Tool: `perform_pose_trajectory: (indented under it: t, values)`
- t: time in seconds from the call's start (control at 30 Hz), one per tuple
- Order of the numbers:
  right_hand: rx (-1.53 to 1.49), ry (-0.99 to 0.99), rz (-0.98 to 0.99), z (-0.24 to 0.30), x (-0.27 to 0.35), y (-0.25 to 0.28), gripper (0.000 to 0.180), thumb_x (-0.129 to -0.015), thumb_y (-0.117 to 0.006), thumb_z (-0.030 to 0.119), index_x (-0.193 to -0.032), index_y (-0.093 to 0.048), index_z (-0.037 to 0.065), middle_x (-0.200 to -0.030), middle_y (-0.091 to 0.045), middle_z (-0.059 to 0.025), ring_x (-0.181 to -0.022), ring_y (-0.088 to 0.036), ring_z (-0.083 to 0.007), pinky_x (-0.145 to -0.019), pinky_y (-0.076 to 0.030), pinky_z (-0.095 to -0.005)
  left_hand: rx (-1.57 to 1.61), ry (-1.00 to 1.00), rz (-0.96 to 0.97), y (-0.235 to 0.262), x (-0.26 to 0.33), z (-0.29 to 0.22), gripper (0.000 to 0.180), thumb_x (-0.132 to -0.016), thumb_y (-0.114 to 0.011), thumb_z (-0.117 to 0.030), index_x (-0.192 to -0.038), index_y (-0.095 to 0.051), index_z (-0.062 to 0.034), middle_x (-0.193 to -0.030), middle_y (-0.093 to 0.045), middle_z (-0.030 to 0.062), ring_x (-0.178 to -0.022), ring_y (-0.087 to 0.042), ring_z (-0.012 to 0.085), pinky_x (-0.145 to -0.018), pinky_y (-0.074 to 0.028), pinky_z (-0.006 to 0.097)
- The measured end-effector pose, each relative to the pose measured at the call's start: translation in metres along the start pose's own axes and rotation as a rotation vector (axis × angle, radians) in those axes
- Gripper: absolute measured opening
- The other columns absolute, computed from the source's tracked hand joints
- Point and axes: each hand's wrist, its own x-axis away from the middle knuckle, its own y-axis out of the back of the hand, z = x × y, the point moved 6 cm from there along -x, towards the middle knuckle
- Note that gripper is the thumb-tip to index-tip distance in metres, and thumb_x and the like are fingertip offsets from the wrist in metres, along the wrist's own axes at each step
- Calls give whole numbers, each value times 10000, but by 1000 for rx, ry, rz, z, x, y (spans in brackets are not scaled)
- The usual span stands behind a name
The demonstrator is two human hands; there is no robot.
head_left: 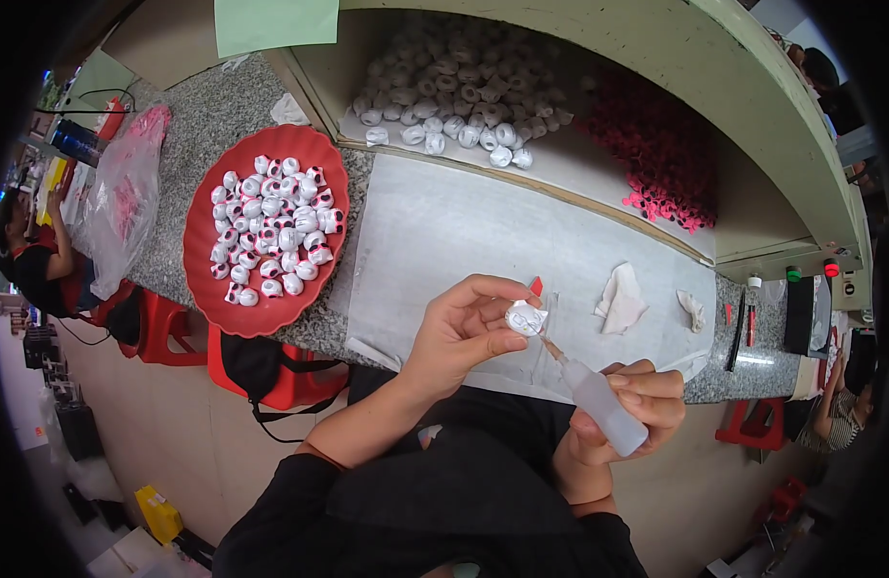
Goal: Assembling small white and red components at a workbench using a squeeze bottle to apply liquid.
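Observation:
My left hand pinches a small white rounded plastic piece between thumb and fingers, over the white paper sheet. My right hand is wrapped round a translucent squeeze bottle, tilted so that its thin nozzle points up at the white piece. The tip is at or very near the piece's lower right edge; I cannot tell whether it touches. Just beyond my left fingers shows a small red pointed thing. To the left, a red scalloped dish holds several white pieces with pink and black parts.
Behind the paper, a shelf bears a heap of white pieces and a heap of pink and black parts. Crumpled tissues lie to the right, near a pen. A plastic bag hangs at the left; other people sit at both sides.

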Motion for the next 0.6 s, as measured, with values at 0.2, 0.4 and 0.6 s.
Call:
perform_pose_trajectory:
  t: [0.2, 0.4, 0.6]
  values:
    - [8, 17, -20, -2, 1, 2, 459, -529, -768, 95, -852, -443, 77, -798, -445, -59, -582, -487, -136, -534, -431, -242, -2, -9, -30, 2, 0, -3, 346, -652, -629, -2, -961, -472, -14, -943, -510, 104, -871, -514, 165, -768, -446, 319]
    - [-6, -6, -3, -4, 0, 0, 460, -531, -766, 94, -862, -447, 75, -801, -442, -59, -578, -486, -127, -530, -428, -238, -26, -55, -42, 4, -1, -4, 344, -645, -620, 29, -955, -476, -12, -947, -502, 113, -878, -509, 171, -770, -440, 315]
    - [-26, -4, -1, -2, -1, -1, 482, -519, -773, 98, -874, -447, 77, -809, -443, -55, -583, -487, -132, -532, -433, -243, -127, -123, -1, 1, 0, -10, 334, -644, -602, 73, -947, -482, -3, -951, -496, 126, -880, -500, 174, -759, -422, 287]
